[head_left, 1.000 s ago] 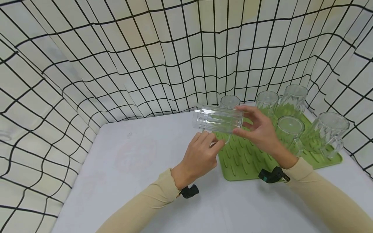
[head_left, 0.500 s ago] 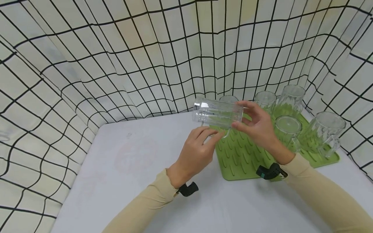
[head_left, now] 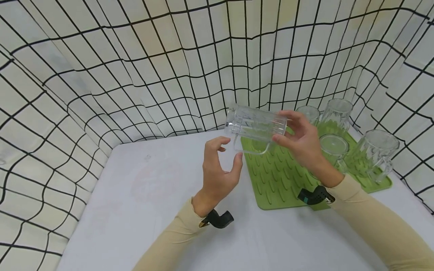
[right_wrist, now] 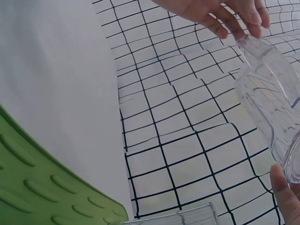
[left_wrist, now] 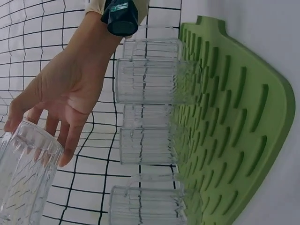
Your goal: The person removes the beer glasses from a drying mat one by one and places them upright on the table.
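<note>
A clear glass mug [head_left: 255, 124] lies sideways in the air over the green mat's back left part, its handle pointing down towards me. My right hand [head_left: 301, 145] grips it by the right end, thumb below and fingers above. To the left of the handle, my left hand [head_left: 220, 171] holds nothing, with thumb and fingers spread apart in a C shape. In the right wrist view the left hand's fingertips [right_wrist: 239, 33] appear close to the mug's handle. The left wrist view shows the right hand's fingers around the mug's end.
Several clear glass mugs, among them one at the right [head_left: 376, 154] and one at the back [head_left: 337, 113], stand on the green ridged drying mat [head_left: 271, 188]. A white table [head_left: 152, 203] lies underneath. Black-gridded white walls [head_left: 162, 71] close in the back and sides.
My left hand has let go of the mug's handle and drawn back to the left, its fingers opening. The mug in my right hand has risen slightly and tilted, left end up.
</note>
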Demonstrator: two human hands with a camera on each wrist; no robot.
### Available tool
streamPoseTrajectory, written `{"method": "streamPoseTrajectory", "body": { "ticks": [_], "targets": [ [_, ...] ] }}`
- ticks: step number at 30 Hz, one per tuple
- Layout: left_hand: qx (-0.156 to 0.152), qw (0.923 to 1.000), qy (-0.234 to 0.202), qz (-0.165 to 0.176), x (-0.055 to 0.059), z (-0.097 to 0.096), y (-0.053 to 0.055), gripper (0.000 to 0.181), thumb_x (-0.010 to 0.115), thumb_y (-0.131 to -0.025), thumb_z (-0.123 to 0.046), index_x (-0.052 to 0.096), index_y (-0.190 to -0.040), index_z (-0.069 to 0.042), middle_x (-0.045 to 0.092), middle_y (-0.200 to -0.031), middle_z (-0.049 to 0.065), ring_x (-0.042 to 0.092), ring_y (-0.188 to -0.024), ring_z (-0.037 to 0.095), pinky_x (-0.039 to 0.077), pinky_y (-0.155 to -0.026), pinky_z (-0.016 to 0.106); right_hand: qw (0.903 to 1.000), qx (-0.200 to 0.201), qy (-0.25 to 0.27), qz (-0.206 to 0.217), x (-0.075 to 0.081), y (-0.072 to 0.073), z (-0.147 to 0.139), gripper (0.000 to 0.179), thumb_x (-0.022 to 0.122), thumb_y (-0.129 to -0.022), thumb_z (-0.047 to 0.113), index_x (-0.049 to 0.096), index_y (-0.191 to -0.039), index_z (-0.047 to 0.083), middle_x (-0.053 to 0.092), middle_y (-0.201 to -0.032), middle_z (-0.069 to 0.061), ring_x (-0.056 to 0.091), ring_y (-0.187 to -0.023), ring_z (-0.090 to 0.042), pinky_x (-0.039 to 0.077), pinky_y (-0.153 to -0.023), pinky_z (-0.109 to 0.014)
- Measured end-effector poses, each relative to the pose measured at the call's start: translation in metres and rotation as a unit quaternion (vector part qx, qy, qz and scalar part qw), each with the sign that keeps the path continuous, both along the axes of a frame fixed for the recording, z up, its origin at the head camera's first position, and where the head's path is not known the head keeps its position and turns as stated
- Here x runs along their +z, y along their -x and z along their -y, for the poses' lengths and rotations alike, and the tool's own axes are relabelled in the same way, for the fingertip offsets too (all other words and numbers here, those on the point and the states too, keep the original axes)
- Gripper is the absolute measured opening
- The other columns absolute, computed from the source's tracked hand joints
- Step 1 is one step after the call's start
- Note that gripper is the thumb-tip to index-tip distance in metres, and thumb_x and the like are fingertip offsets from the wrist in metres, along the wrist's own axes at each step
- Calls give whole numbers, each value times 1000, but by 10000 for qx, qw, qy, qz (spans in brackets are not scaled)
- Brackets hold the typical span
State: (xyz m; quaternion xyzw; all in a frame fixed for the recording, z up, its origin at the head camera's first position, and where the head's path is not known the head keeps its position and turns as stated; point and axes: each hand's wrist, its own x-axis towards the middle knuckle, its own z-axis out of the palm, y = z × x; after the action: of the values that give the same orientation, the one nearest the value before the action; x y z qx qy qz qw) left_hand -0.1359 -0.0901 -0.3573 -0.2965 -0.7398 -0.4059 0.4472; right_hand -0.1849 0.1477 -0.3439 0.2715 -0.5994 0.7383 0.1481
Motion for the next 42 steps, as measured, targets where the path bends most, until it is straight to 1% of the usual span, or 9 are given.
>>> {"method": "streamPoseTrajectory", "body": {
  "ticks": [5, 7, 9, 11, 15, 20, 27, 37, 42],
  "targets": [
    [-478, 9932, -906, 549, -7, -7, 1, 41, 67, -91, 2, 46, -125, 10, 54, -119, 26, 57, -112, 32, 52, -89, 34, 9999, -6, 165, -20, 4, 2, 0, 64, 68, -79, -25, 62, -133, 7, 63, -134, 1, 64, -116, -13, 62, -90, -20],
    [-805, 9858, -1263, 761, -10, -12, 2, 41, 65, -91, 5, 43, -125, 12, 53, -119, 25, 56, -113, 28, 50, -91, 30, 9998, 7, 191, -48, 4, 2, 0, 61, 70, -80, -22, 62, -133, 10, 63, -133, 2, 64, -116, -12, 61, -88, -19],
    [-1238, 9726, -1676, 1031, -12, -16, 2, 43, 64, -91, 7, 40, -126, 14, 52, -121, 18, 55, -114, 21, 48, -93, 25, 9996, 46, 250, -92, 5, 3, 0, 61, 70, -81, -21, 63, -132, 10, 63, -133, 1, 64, -117, -13, 61, -87, -19],
    [-1744, 9516, -2147, 1336, -14, -20, 3, 45, 64, -92, 7, 36, -127, 16, 50, -122, 10, 54, -114, 15, 47, -94, 21, 9994, 84, 330, -111, 5, 3, 0, 59, 70, -82, -20, 63, -132, 10, 64, -132, 1, 64, -117, -13, 61, -87, -20],
    [-2564, 8997, -3000, 1867, -15, -28, 4, 44, 66, -97, -1, 39, -130, 9, 51, -121, -1, 56, -114, 11, 50, -98, 18, 9991, 105, 394, -64, 5, 3, 2, 62, 66, -81, -23, 63, -132, 11, 65, -130, 0, 63, -117, -15, 62, -86, -20],
    [-3169, 8425, -3660, 2362, -15, -35, 6, 36, 68, -99, -10, 47, -128, -12, 59, -117, -2, 65, -111, 12, 56, -97, 19, 9992, 35, 374, 142, 5, 3, 2, 62, 67, -81, -21, 63, -131, 15, 65, -129, 1, 63, -117, -16, 64, -84, -22],
    [-3988, 7515, -4430, 2827, -17, -47, 9, 21, 66, -100, -7, 56, -117, -12, 60, -117, -2, 70, -109, 13, 60, -93, 23, 9982, 40, 546, 234, 1, 5, 2, 63, 64, -80, -23, 64, -131, 14, 65, -129, -1, 63, -118, -17, 64, -87, -26],
    [-4449, 6709, -5098, 3033, -13, -58, 8, 26, 79, -90, -20, 64, -111, -15, 67, -110, -6, 71, -106, 10, 58, -98, 21, 9973, -71, 675, 280, -6, 6, 1, 60, 69, -81, -19, 64, -132, 14, 65, -130, -2, 64, -120, -18, 62, -94, -25],
    [-4515, 6451, -5338, 3084, -7, -61, 6, 17, 77, -91, -16, 66, -104, -17, 68, -102, -8, 69, -99, 8, 58, -94, 20, 9963, -69, 741, 431, -9, 8, 1, 57, 73, -83, -14, 64, -131, 15, 66, -130, -1, 64, -122, -18, 62, -95, -24]
  ]
}}
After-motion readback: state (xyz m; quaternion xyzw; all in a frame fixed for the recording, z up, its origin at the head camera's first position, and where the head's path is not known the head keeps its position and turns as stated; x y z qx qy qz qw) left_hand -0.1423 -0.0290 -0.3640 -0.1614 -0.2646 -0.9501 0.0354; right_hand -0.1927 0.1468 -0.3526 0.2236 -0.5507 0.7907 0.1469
